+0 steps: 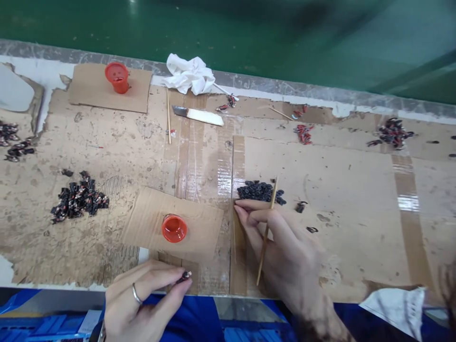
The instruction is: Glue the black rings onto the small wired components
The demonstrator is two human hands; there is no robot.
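Note:
My left hand point(144, 299), with a ring on one finger, pinches a small black part with a pale tip point(185, 275) at the table's front edge. A thin wooden stick point(264, 247) slants across my right hand point(288, 251), held among its fingers. The thumb and index fingertips of that hand meet at the near left edge of a pile of small black rings point(258, 191); whether they grip one, I cannot tell. Between the hands, farther back, a red cup point(174, 229) stands on a cardboard piece point(142, 221). Two loose black pieces, one of them a ring point(312, 229), lie right of my right hand.
A heap of black parts point(78, 197) lies at left. Behind are another red cup point(119, 80) on cardboard, a crumpled white tissue point(190, 73), a white-handled knife point(203, 116) and a second stick point(168, 116). Red pieces point(304, 134) and a dark heap point(394, 134) lie back right.

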